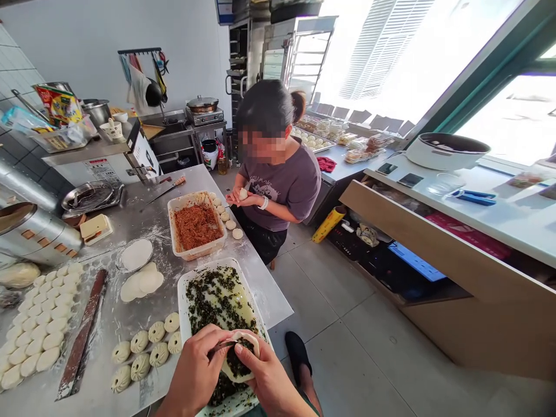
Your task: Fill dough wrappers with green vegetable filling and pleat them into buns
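Note:
My left hand [197,365] grips a thin utensil [222,346] and presses dark green filling into a round dough wrapper [243,358]. My right hand [264,376] cups that wrapper from below, thumb on its rim. Both hands hover over a white tub of green filling [217,295] at the table's near edge. Several pleated buns [143,350] lie just left of the tub. Flat wrappers [141,282] are stacked further back.
A tub of reddish filling [196,227] stands behind. Across the steel table [143,217] a person in a grey shirt [278,179] shapes a bun, more buns [226,217] beside them. Dough pieces [37,324] and a rolling pin [82,336] lie left. A counter [456,231] stands right.

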`<state>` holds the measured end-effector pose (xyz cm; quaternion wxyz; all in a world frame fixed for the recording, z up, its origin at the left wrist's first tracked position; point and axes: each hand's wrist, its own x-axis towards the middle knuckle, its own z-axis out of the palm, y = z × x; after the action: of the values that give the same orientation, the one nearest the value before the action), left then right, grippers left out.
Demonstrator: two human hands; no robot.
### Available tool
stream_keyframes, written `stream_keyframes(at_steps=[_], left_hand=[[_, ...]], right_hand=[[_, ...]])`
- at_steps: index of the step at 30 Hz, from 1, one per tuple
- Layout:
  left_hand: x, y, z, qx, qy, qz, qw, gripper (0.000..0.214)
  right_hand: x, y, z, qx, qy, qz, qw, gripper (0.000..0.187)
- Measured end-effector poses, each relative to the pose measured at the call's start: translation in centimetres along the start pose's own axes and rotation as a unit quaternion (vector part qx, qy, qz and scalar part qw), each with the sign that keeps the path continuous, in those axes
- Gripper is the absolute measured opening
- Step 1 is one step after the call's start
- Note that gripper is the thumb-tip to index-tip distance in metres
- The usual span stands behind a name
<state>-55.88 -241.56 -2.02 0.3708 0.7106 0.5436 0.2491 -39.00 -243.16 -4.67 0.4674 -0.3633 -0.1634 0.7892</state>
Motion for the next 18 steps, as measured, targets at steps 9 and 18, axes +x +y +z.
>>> stream_keyframes(at_steps=[9,18], left_hand=[[0.2,0.3,0.2,0.042,0.006,0.048,0.998,0.026],[0.4,0.3,0.0,0.073,0.001,0.071,0.995,0.033]], right_hand=[[-0.7,-0.5,0.6,-0.046,0.012,-0.012,0.999,0.031],[-0.5,-1.7,0.1,-0.130,-0.037,-0.029,0.990,0.027]])
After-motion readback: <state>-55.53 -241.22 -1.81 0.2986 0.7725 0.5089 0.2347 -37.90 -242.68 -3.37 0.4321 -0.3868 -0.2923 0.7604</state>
